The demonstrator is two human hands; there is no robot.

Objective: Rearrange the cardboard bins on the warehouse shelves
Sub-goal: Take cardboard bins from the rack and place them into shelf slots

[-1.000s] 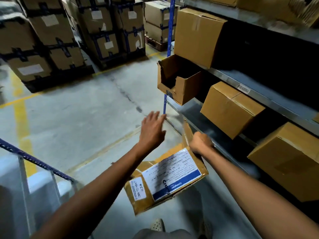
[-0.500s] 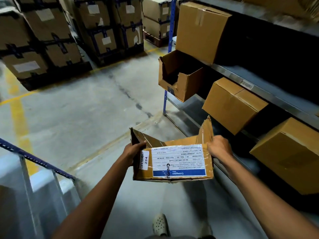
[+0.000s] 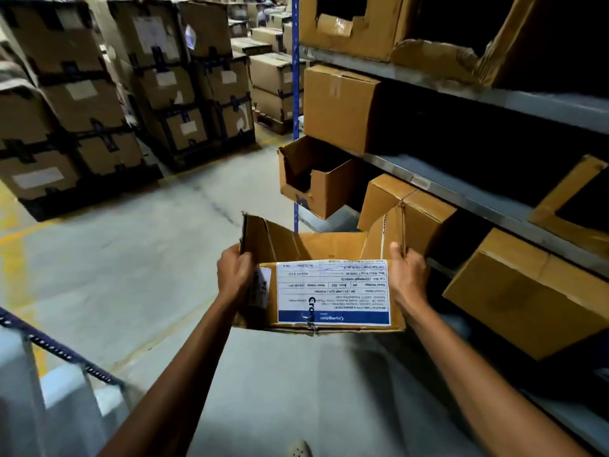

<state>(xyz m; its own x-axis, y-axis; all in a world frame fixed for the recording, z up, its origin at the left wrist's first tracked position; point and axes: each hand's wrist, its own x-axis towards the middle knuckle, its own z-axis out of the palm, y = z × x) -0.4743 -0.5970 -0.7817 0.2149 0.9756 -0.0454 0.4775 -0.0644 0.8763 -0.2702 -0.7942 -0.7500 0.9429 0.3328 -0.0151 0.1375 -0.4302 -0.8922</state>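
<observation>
Both hands hold one open cardboard bin (image 3: 309, 247) in mid-air above the grey concrete floor (image 3: 131, 265), near the camera and just left of the metal shelves (image 3: 438, 184). The left hand (image 3: 232, 275) is curled round the bin's torn left wall, fingers wrapped over its edge. The right hand (image 3: 408, 278) clasps the right wall, thumb laid up against the standing flap, the other fingers hidden behind the card. The bin is brown corrugated board, creased and ragged along its rim, with a smooth white printed label (image 3: 333, 291) bearing a blue band on the near face, upside down. Farther off, a cut-front bin (image 3: 316, 189) overhangs the shelf's left end, beside a closed, square-edged box (image 3: 412, 206).
</observation>
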